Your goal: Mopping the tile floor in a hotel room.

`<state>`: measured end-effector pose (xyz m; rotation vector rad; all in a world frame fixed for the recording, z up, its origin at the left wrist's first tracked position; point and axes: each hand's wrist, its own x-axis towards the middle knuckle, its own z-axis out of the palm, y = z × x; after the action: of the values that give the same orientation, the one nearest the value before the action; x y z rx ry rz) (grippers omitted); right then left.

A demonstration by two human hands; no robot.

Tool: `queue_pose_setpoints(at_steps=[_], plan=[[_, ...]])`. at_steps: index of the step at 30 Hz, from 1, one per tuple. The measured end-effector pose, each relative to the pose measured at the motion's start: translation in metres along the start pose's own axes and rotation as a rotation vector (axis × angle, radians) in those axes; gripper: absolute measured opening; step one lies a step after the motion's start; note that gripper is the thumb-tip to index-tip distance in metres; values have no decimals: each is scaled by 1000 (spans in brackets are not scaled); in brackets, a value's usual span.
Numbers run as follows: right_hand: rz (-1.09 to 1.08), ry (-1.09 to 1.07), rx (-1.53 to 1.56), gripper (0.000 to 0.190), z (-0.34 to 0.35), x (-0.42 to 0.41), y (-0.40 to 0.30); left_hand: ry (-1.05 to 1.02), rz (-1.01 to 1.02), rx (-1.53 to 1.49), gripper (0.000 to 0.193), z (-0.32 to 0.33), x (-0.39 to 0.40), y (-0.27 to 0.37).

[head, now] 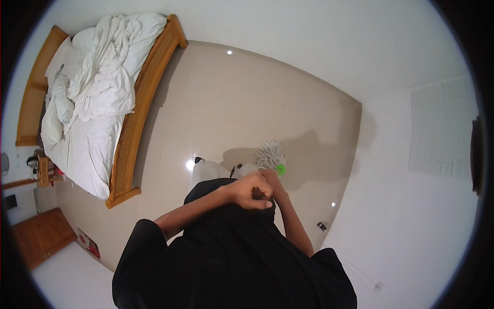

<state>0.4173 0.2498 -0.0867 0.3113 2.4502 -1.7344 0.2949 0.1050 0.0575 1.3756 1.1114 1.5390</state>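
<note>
My left hand (250, 190) is in front of my waist, its fingers and thumb curled round a dark hollow. I cannot make out whether anything is inside that curl. Just beyond it, my right hand (271, 177) is largely covered by the left, so its grip is hidden. A string mop head (270, 153) with off-white cotton strands lies spread on the tiled floor (227, 100) near my feet. Its bright green collar (281, 169) shows beside my right hand. No mop handle can be seen; my hands and forearms may cover it.
A wooden bed (131, 127) with rumpled white bedding (96, 77) stands to the left. White walls (308, 42) bound the floor ahead and at right. A small dark device (322, 226) lies by the right wall. A brown wooden door (44, 237) is at lower left.
</note>
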Motion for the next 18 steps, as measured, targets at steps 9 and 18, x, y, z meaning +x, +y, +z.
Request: queue_pose_setpoints(at_steps=[9,18], plan=[[-229,-463,59,32,49,89,-69,512,-110,268,34,-20,-56,55],[-496,-613,172,37,131,157,-81,790,-231,603,34,-18,-84,63]])
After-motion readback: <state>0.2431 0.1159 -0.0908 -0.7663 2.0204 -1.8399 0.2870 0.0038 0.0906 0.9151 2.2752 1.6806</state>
